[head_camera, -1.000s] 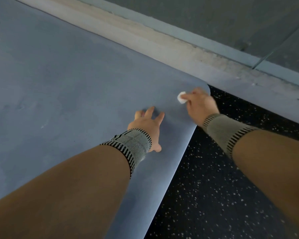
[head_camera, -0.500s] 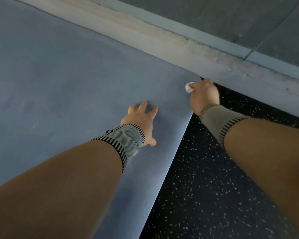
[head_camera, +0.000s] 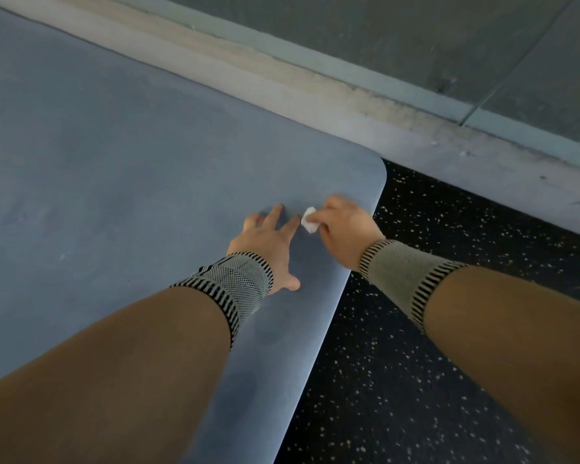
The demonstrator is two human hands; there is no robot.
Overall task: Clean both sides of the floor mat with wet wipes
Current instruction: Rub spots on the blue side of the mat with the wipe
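**Wiping near the mat's rounded corner**

One blue-grey floor mat [head_camera: 121, 169], one small white wipe [head_camera: 309, 221], two hands and two knitted wrist bands are in view.

The left hand [head_camera: 265, 242] lies flat on the mat with its fingers spread and straight, palm down, a little way in from the mat's rounded corner. The right hand [head_camera: 344, 226] is just beside it, on the corner side, with its fingers curled round the bunched wipe and the wipe pressed to the mat surface. The left wrist band [head_camera: 230, 289] is grey with striped edges; the right wrist band [head_camera: 402, 279] is beige with striped edges.

Half a second ago the right hand and wipe were at the very corner of the mat, well apart from the left hand; now they have drawn inward along the mat until the wipe sits almost against the left fingertips.

The mat is smooth, matte, with faint smudges and a rounded corner. It lies on dark speckled flooring [head_camera: 399, 380], its far edge along a pale concrete ledge [head_camera: 315, 95].
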